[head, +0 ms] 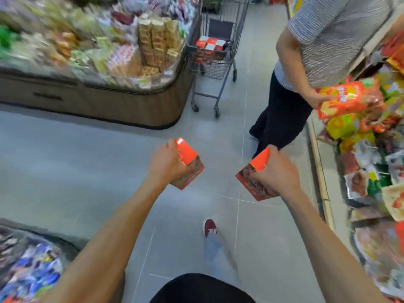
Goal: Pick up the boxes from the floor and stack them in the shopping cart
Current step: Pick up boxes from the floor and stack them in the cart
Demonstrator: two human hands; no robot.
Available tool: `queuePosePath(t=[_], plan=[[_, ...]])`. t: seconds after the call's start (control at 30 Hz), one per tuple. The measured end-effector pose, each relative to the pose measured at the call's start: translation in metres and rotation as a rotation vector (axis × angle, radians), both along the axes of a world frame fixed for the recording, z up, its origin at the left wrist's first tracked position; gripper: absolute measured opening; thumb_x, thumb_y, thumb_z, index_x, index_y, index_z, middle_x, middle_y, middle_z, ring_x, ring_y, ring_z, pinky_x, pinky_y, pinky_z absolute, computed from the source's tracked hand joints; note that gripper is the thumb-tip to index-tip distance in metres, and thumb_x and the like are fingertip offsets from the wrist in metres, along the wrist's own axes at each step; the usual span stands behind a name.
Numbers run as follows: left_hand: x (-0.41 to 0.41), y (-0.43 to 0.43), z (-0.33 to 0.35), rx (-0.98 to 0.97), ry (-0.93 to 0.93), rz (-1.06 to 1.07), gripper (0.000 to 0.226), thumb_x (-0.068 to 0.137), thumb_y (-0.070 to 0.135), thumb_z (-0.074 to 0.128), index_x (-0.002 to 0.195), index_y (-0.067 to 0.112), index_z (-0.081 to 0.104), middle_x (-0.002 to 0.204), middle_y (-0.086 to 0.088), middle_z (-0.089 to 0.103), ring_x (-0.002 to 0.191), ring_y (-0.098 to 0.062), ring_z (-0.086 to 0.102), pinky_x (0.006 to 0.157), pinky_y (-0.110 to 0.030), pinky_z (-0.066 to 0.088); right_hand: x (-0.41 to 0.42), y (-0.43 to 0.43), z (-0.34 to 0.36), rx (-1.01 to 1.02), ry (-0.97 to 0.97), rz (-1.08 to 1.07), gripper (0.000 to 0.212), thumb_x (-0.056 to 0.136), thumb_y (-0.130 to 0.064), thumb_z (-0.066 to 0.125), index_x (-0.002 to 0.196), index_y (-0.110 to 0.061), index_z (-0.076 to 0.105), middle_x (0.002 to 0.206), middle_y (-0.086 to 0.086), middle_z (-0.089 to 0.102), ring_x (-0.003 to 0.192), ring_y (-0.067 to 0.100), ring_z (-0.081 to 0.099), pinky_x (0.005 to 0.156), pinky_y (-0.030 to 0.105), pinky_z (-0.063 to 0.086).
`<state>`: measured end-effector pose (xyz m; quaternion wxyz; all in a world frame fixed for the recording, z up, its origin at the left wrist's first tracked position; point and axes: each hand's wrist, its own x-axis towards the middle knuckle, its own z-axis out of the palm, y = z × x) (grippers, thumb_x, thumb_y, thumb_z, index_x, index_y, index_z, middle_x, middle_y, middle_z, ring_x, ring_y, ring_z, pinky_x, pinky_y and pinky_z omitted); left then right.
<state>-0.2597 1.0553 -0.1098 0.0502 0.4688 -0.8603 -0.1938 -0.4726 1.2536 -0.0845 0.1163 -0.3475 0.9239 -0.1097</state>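
Our left hand (167, 162) is curled round a red box (190, 158). The fingers wrap over its near edge, so the box juts from the fist toward one o'clock, tilted, with its bright corner uppermost. Our right hand (277, 171) grips a second red box (251, 182) the same way, fingers folded over its top and side. That box leans toward ten o'clock, with its picture face turned to us. We cannot tell how either thumb lies. Both boxes are in the air above the gray floor (87, 160), near the middle of the view and apart from each other. The shopping cart (215, 67) stands well ahead at twelve o'clock, just beside the rounded end of a snack display bin (109, 106) that fills ten o'clock. In the cart's basket we see several red and white boxes (211, 45) lying close together. At two o'clock another person (323, 40) stands by the packed shelf (371, 149) at three o'clock and holds an orange packet (347, 99). At six o'clock our dark red shoe (209, 228) is on the floor. A second bin of goods (32, 265) sits at eight o'clock, too blurred to make out.
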Motion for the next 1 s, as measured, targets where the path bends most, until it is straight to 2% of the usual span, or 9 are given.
queuePosePath(t=[0.1,0.17,0.3,0.4,0.5,0.67,0.8,0.93,1.0], plan=[[0.005,-0.040,-0.003,0.009,0.001,0.088,0.071,0.065,0.062,0.068,0.113,0.014,0.046,0.107,-0.007,0.060,0.097,-0.030,0.057,0.072,-0.037,0.045,-0.014,-0.055,-0.002,0.014,0.005,0.068,0.075,0.066,-0.060,0.069,0.122,-0.018,0.042,0.116,0.007,0.054,0.106,0.036,0.056,0.085,0.045,0.047],[-0.001,-0.068,-0.001,0.001,0.001,0.124,0.076,0.058,0.072,0.055,0.107,0.015,0.047,0.098,-0.002,0.055,0.091,-0.027,0.055,0.068,-0.037,0.044,-0.026,-0.091,-0.006,0.000,0.023,0.107,0.074,0.068,-0.060,0.070,0.122,-0.017,0.043,0.117,0.008,0.055,0.106,0.036,0.055,0.081,0.042,0.042],[-0.023,-0.123,0.007,-0.009,-0.023,0.210,0.084,0.050,0.074,0.045,0.109,0.014,0.045,0.095,-0.001,0.050,0.096,-0.029,0.056,0.069,-0.035,0.040,-0.060,-0.163,-0.012,-0.016,0.003,0.140,0.066,0.066,-0.056,0.073,0.110,-0.018,0.043,0.109,0.006,0.056,0.094,0.030,0.053,0.070,0.036,0.034],[-0.036,-0.170,0.009,-0.050,-0.007,0.249,0.088,0.045,0.081,0.038,0.104,0.015,0.042,0.093,-0.002,0.052,0.092,-0.029,0.058,0.068,-0.036,0.042,-0.081,-0.215,-0.013,-0.037,0.000,0.160,0.064,0.065,-0.057,0.072,0.106,-0.018,0.043,0.106,0.006,0.057,0.088,0.028,0.050,0.068,0.037,0.037],[-0.054,-0.217,0.010,-0.043,0.033,0.290,0.091,0.047,0.085,0.042,0.106,0.016,0.044,0.098,-0.003,0.057,0.090,-0.027,0.058,0.070,-0.038,0.048,-0.109,-0.266,-0.013,-0.040,-0.002,0.155,0.072,0.062,-0.060,0.073,0.110,-0.015,0.044,0.109,0.009,0.059,0.098,0.037,0.057,0.074,0.041,0.044],[-0.072,-0.274,0.003,-0.026,0.046,0.335,0.093,0.045,0.085,0.044,0.107,0.016,0.044,0.101,-0.005,0.058,0.093,-0.028,0.057,0.072,-0.040,0.050,-0.142,-0.338,-0.017,-0.011,-0.040,0.129,0.083,0.056,-0.058,0.079,0.116,-0.013,0.044,0.116,0.015,0.059,0.106,0.040,0.058,0.082,0.045,0.047],[-0.085,-0.330,-0.004,-0.005,0.036,0.352,0.091,0.046,0.082,0.046,0.109,0.017,0.042,0.104,-0.005,0.058,0.095,-0.029,0.057,0.075,-0.043,0.053,-0.159,-0.396,-0.022,0.001,-0.040,0.113,0.083,0.056,-0.053,0.080,0.119,-0.013,0.045,0.117,0.014,0.058,0.108,0.038,0.058,0.083,0.043,0.046],[-0.115,-0.394,-0.011,-0.015,-0.006,0.293,0.079,0.062,0.068,0.069,0.114,0.015,0.044,0.110,-0.008,0.059,0.104,-0.031,0.056,0.080,-0.044,0.051,-0.184,-0.452,-0.024,0.004,-0.035,0.083,0.080,0.055,-0.053,0.077,0.118,-0.014,0.046,0.116,0.012,0.059,0.106,0.037,0.059,0.081,0.042,0.047],[-0.133,-0.432,-0.009,-0.004,0.009,0.272,0.078,0.061,0.068,0.066,0.114,0.014,0.045,0.110,-0.009,0.058,0.106,-0.033,0.056,0.081,-0.045,0.050,-0.196,-0.483,-0.022,-0.016,-0.030,0.060,0.078,0.057,-0.054,0.077,0.117,-0.014,0.047,0.116,0.012,0.060,0.106,0.037,0.059,0.080,0.042,0.046]])
